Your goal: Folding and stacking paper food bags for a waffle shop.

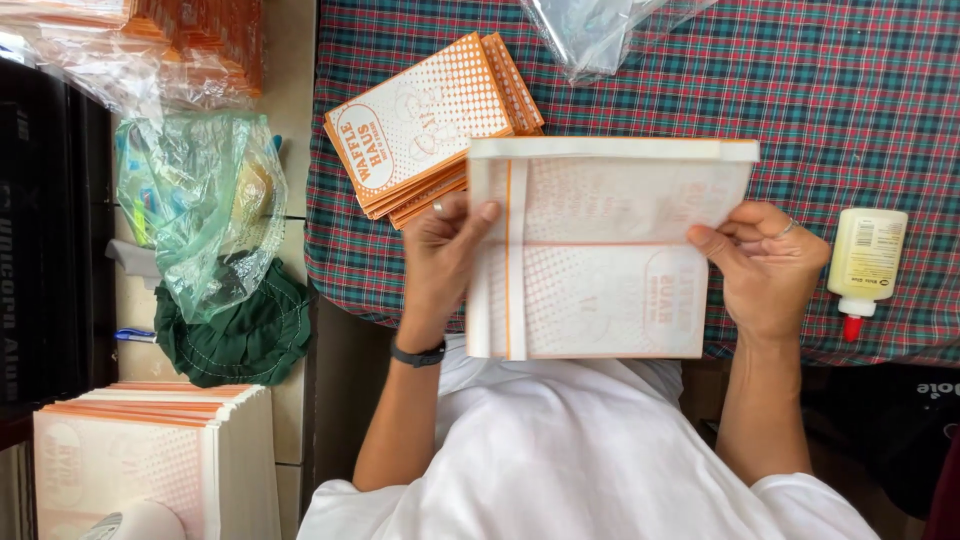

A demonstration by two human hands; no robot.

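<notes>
the paper bag (600, 250), white with orange dotted print showing faintly through, is held flat above the front edge of the plaid-covered desk (850, 90), its folded flap along the top. the left hand (440, 255) pinches the seam side, its grip closed on the bag; the right hand (765, 265) closes its grip on the opposite edge. judging from this, even tension from both sides and aligned edges would keep any fold straight. a stack of finished bags (430, 125) lies just behind, and a glue bottle (865, 255) rests near the right hand.
</notes>
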